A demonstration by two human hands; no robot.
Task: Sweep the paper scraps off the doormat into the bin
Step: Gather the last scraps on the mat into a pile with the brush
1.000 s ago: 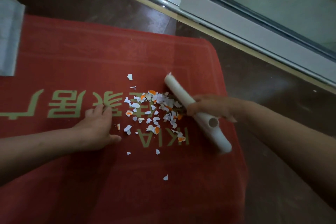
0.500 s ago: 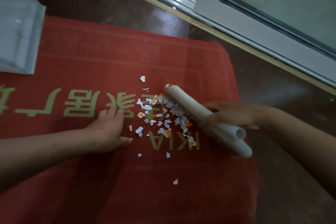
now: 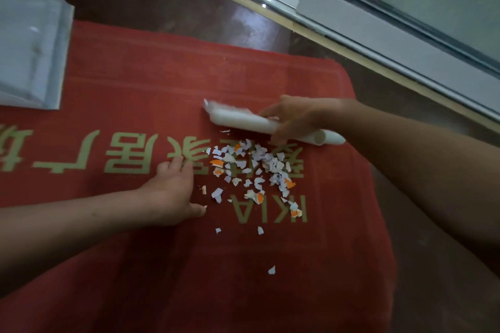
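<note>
Fingers [image 3: 272,111] of right hand [image 3: 295,119] grip brush [image 3: 238,120] beside paper scraps [image 3: 257,167]; left hand [image 3: 170,192] lies flat on doormat [image 3: 135,76].

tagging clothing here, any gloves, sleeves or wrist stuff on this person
No. The left hand and right hand are bare, no gloves or rings visible. Both forearms are bare to the frame edge: no sleeves, watch or bracelet in view.
</note>
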